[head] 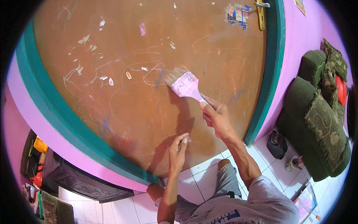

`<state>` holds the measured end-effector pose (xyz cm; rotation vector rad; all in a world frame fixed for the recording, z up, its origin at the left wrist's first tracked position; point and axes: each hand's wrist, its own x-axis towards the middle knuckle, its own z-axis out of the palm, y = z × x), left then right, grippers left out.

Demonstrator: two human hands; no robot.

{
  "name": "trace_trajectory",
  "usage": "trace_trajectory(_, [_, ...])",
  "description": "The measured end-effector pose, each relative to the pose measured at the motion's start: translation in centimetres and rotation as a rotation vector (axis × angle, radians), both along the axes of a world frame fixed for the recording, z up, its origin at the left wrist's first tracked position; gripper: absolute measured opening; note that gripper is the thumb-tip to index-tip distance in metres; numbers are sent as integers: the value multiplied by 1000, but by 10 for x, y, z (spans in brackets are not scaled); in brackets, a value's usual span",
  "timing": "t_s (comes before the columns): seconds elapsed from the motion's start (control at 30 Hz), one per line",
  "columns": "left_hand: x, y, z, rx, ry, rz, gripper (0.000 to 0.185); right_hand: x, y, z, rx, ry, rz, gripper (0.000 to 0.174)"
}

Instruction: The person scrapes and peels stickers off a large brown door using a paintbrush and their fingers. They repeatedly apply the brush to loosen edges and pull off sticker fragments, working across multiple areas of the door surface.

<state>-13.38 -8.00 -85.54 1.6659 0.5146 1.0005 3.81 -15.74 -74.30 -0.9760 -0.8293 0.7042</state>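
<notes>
My right hand (216, 113) grips the handle of a wide paintbrush (186, 84), its ferrule area smeared with pink paint. The bristles point up and left, at or just off the surface of a brown door (134, 112); contact cannot be told. Scribbles, scratches and sticker remnants (239, 15) mark the door. Lower and to the left, my left hand (179, 148) is raised before the door, its fingertips close together and no object visible in it. A teal door frame (275, 70) borders the door, and a metal handle (262, 5) sits at its upper right.
A green sofa (293, 117) with a fringed cover stands at right. On the tiled floor (198, 187) are a black bag (277, 144), a can with brushes (292, 164) and a paint-stained tray (306, 200). A dark carved wooden cabinet (92, 179) stands at lower left.
</notes>
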Motion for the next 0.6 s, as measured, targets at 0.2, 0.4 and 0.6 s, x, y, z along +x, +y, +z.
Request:
trace_trajectory(0.2, [-8, 1, 9, 29, -24, -8, 27, 54, -30, -3, -141, -457, -397, 39])
trace_trajectory(0.4, [-21, 10, 4, 87, 59, 12, 27, 152, -34, 107, 148, -1280, -1356, 46])
trace_trajectory(0.6, [-4, 5, -2, -7, 33, -55, 23, 166, -36, 114, -112, -1492, -1168, 43])
